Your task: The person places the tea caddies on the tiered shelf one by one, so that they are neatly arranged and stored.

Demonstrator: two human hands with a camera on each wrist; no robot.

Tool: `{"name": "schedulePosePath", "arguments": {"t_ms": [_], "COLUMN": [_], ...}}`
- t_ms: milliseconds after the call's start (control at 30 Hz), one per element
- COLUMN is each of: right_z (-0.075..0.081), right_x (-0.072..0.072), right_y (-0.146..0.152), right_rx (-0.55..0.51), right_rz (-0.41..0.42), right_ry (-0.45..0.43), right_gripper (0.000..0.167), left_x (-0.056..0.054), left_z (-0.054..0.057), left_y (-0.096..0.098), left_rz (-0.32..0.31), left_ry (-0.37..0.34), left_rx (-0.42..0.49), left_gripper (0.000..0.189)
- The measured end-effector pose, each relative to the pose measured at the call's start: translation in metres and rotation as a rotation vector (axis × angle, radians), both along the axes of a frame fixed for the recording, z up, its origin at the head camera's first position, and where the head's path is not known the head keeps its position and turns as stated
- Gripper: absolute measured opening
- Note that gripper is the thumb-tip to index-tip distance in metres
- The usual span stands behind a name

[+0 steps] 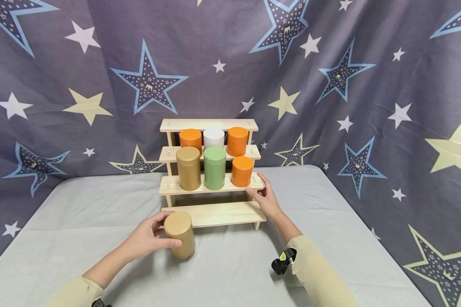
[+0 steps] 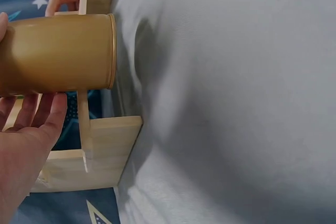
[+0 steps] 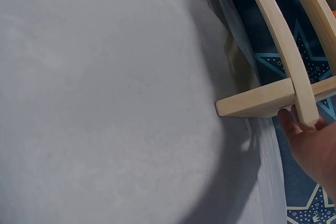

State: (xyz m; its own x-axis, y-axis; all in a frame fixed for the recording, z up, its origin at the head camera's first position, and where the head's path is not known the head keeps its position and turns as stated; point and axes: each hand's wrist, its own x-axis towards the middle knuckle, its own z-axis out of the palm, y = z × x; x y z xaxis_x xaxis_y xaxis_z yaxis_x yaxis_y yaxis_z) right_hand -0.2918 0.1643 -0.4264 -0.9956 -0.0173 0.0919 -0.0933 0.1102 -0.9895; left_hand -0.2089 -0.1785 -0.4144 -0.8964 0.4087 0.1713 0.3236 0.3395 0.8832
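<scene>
My left hand (image 1: 153, 234) grips a gold canister (image 1: 181, 238) with fingers and thumb around its sides. It stands nearly upright just in front of the lowest step's left end; in the left wrist view the gold canister (image 2: 60, 53) shows its base rim raised off the cloth. A wooden tiered display rack (image 1: 215, 214) is behind it. My right hand (image 1: 266, 199) holds the right end of the rack's second step from the bottom, thumb in front. That step carries another gold canister (image 1: 189, 170), a green canister (image 1: 214, 168) and a short orange canister (image 1: 242, 171).
On the third step stand an orange canister (image 1: 190, 138), a white canister (image 1: 214, 138) and another orange canister (image 1: 237, 140). The rack rests on a grey cloth surface (image 1: 223, 277). A star-patterned curtain (image 1: 199, 55) hangs close behind and along the right.
</scene>
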Motion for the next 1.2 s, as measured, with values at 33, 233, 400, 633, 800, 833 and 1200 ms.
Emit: {"name": "schedulePosePath", "arguments": {"t_ms": [33, 233, 400, 633, 800, 833, 1200], "right_z": [0.000, 0.000, 0.001, 0.000, -0.001, -0.001, -0.001], "right_x": [0.000, 0.000, 0.001, 0.000, -0.001, -0.001, -0.001], "right_y": [0.000, 0.000, 0.001, 0.000, 0.000, 0.000, 0.001], "right_rx": [-0.003, 0.004, 0.016, 0.017, 0.024, 0.022, 0.009], "right_rz": [0.001, 0.004, 0.005, 0.011, 0.013, 0.013, 0.009], "right_ry": [-0.001, -0.009, -0.008, -0.006, 0.000, 0.001, 0.000], "right_gripper": [0.073, 0.074, 0.074, 0.074, 0.075, 0.075, 0.074], "left_x": [0.000, -0.002, -0.005, -0.007, -0.008, -0.009, -0.015], "left_z": [0.001, 0.006, 0.011, 0.019, 0.025, 0.027, 0.039], "left_y": [0.000, 0.002, 0.004, 0.008, 0.010, 0.010, 0.014], "left_rz": [-0.001, -0.007, -0.011, -0.001, 0.012, 0.014, 0.053], "left_ry": [0.004, 0.034, 0.043, 0.029, 0.029, 0.033, 0.014], "left_rx": [0.004, 0.023, 0.033, 0.023, 0.008, 0.007, 0.010], "left_gripper": [0.065, 0.064, 0.059, 0.061, 0.064, 0.063, 0.064]}}
